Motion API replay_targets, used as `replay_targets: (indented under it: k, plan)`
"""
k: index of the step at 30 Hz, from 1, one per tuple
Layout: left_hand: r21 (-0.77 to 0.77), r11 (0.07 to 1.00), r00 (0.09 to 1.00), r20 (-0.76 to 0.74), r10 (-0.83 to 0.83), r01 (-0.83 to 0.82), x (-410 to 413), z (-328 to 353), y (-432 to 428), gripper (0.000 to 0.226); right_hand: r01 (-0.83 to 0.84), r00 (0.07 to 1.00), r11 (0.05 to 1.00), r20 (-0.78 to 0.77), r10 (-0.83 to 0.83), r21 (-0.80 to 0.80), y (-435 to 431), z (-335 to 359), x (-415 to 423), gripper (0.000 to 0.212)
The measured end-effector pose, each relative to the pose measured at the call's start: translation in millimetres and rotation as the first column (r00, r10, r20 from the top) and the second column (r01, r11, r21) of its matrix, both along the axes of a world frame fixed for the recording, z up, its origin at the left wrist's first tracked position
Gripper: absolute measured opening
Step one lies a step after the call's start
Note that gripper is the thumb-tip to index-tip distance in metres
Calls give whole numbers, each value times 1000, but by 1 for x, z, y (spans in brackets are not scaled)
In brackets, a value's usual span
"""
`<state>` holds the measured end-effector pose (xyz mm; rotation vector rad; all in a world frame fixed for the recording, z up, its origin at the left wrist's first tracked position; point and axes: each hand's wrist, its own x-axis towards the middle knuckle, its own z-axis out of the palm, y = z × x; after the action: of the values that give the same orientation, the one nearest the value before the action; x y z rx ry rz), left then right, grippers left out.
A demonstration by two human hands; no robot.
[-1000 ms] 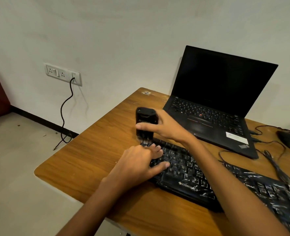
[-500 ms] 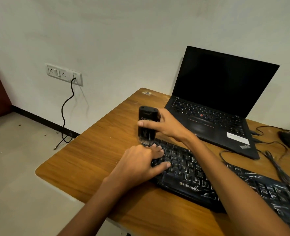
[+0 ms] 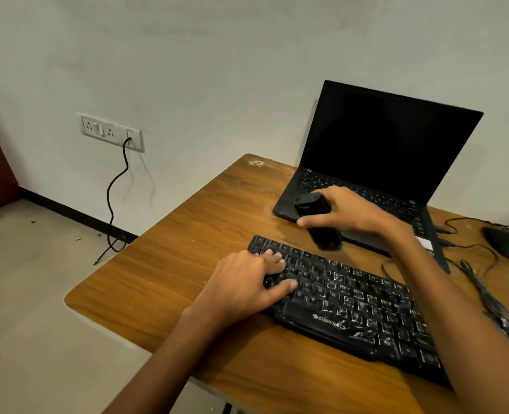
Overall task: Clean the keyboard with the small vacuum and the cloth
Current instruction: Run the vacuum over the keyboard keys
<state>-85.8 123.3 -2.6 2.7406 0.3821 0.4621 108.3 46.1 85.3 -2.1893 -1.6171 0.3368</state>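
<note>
Head view. The right hand point(image 3: 355, 213) closes its grip round the small vacuum point(image 3: 319, 225), a dark handheld unit. The fingers wrap its body and the thumb lies across the near face. The vacuum is tilted, with its lower end toward the far edge of the keyboard point(image 3: 366, 309) and just in front of the open laptop point(image 3: 390, 138). It is blurred, and whether its mouth touches the keys cannot be told.

The left hand point(image 3: 244, 282) holds nothing. Its fingers lie extended on the keys at the keyboard's left end, pressing the board down on the wooden counter point(image 3: 169, 279). A mouse point(image 3: 504, 243) and loose cables lie at the right, and a wall socket point(image 3: 110, 131) with a hanging cord is at the left.

Progress, as judged: the vacuuming step is in hand and appears incomplete. Pale flecks show on many keys toward the middle and right, though it is unclear whether these are dust or printed pattern. No cloth is in view, so the wiping step appears not yet begun. What is left is the rest of the key rows, then the cloth.
</note>
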Motion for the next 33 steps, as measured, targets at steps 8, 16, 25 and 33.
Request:
replay_targets:
  k: [8,16,25,33]
  plan:
    - [-7,1000,1000,12,22,-22,-1,2,-2,55,-130,935,959,-291,203,253,48,-33,-57,15]
    - [-5,1000,1000,9,20,-20,-1,0,-1,56,-62,972,997,-226,69,36,-32,-9,-1,18]
    - [9,1000,1000,14,16,-17,0,-2,0,56,73,980,934,-200,-2,349,43,-34,-32,25]
    - [8,1000,1000,21,1,-1,0,-3,1,56,106,974,935,-227,-29,339,48,-41,-28,26]
